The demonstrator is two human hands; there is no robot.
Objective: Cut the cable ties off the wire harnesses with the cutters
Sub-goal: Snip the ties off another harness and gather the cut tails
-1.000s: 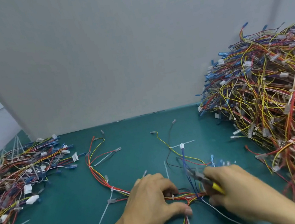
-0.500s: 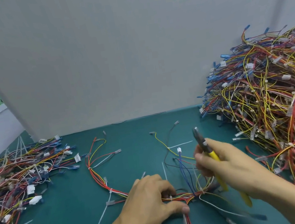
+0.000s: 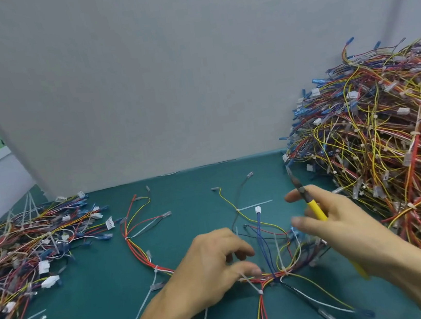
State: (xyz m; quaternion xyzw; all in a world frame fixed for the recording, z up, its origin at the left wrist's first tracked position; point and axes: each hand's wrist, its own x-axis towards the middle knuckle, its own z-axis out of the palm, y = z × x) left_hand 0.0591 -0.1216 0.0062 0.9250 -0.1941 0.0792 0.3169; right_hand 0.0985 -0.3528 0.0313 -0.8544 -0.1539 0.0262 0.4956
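Wire harness (image 3: 268, 277) flat on the tabletop (image 3: 187, 197), long axis running left to right, directly beneath both hands. Trunk pinched by the left hand (image 3: 213, 267), thumb and curled fingers on the wires. Likely next cable tie (image 3: 284, 272) just right of that thumb, so nearer the right hand (image 3: 342, 222), clasped round the yellow-handled cutters (image 3: 316, 209), tip aimed up and away from the tie. Blades blurred, open or closed not discernible; lower handle hidden behind the wrist. Harness pile (image 3: 391, 147) at right, cut off by the frame edge.
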